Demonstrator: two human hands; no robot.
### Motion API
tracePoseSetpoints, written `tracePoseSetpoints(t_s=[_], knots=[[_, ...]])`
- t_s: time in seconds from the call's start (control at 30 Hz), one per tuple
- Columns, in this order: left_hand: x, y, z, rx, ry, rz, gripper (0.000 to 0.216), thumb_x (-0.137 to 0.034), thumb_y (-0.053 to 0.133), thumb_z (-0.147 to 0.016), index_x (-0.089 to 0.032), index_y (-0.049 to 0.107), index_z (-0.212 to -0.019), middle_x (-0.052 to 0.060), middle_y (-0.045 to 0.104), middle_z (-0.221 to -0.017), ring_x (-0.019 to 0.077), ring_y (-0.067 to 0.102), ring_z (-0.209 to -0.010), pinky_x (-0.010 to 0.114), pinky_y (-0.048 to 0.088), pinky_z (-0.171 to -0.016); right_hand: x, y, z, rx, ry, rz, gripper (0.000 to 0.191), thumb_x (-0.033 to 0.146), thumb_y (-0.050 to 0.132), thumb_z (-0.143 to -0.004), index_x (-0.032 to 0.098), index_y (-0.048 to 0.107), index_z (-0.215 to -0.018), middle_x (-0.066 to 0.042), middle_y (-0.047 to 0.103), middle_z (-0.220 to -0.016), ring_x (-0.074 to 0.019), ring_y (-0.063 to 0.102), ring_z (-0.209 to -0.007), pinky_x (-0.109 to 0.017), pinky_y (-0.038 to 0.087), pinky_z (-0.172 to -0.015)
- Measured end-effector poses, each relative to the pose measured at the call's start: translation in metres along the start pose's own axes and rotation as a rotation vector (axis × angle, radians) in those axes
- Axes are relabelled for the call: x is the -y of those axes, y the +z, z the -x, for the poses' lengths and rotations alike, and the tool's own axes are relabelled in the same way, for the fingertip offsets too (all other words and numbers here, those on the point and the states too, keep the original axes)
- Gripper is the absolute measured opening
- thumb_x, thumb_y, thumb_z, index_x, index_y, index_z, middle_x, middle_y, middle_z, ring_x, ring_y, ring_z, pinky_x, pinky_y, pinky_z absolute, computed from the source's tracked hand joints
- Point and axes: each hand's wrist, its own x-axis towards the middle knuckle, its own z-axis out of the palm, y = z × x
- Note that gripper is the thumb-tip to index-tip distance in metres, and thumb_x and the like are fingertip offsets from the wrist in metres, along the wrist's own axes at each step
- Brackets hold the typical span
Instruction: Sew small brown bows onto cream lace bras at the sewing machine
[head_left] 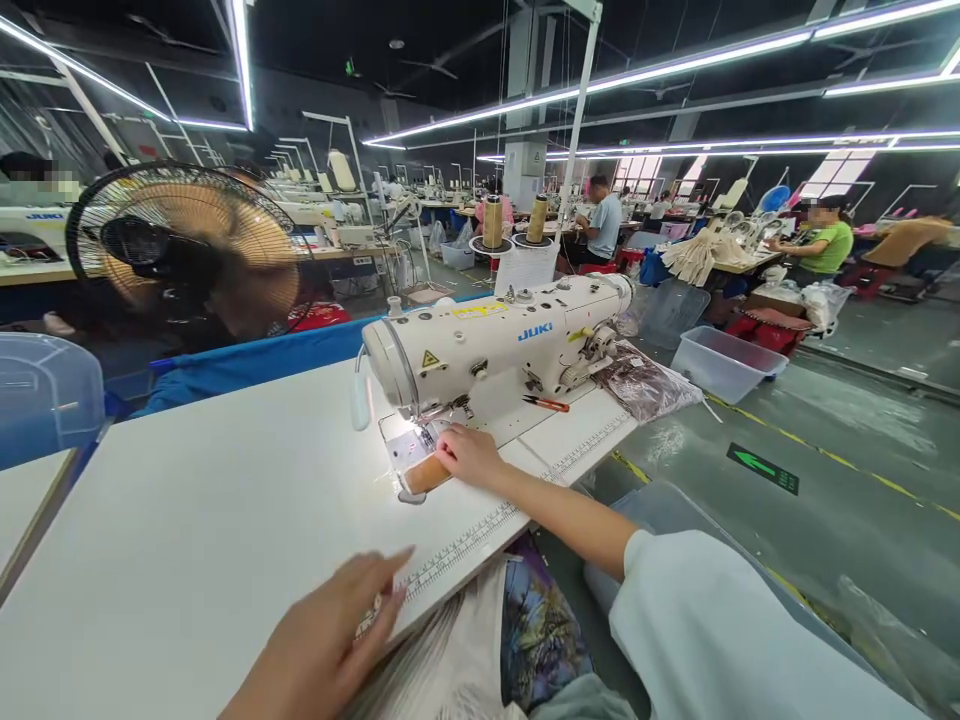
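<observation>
A white JUKI sewing machine [517,335] stands on the white table, its lamp lighting the needle area. My right hand [471,458] is beside the presser foot, fingers bent and pressed together; what they hold, if anything, is hidden. Just under those fingertips, a flat tan-brown piece [427,474] lies on the machine bed. Nearer to me, my left hand [330,625] hovers at the table's front edge, slightly blurred, index finger and thumb stretched apart with nothing between them. Pale cream cloth [457,640] hangs in folds over my lap below it.
Orange-handled thread snips [547,404] lie by the machine's base. A plastic bag of brownish material [649,382] rests at the table's right end. A printed ruler [480,535] runs along the front edge. Behind are a large fan [187,250], tan thread cones [493,222] and a clear bin [724,362].
</observation>
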Motion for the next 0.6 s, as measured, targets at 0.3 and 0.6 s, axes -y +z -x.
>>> tracePoseSetpoints(t_s=[0.3, 0.6], knots=[[0.003, -0.007, -0.156, -0.079, -0.047, -0.301, 0.047, -0.031, 0.027, -0.098, -0.02, 0.063, -0.125, 0.011, 0.06, -0.091, 0.0253, 0.06, -0.087, 0.033, 0.045, -0.066, -0.014, -0.009, -0.016, 0.064, -0.056, 0.031, 0.017, 0.028, 0.05, -0.095, 0.024, 0.066, -0.093, -0.002, 0.072, -0.103, -0.0178, 0.066, -0.088, -0.029, 0.046, -0.077], [0.035, -0.006, -0.165, -0.088, -0.232, -0.418, 0.054, -0.034, 0.022, -0.096, -0.009, 0.064, -0.118, 0.018, 0.062, -0.097, 0.0331, 0.059, -0.095, 0.037, 0.042, -0.061, -0.029, 0.002, -0.072, -0.017, 0.01, -0.141, 0.027, 0.037, 0.059, -0.097, 0.017, 0.064, -0.114, -0.008, 0.066, -0.116, -0.0194, 0.064, -0.1, -0.04, 0.054, -0.088]])
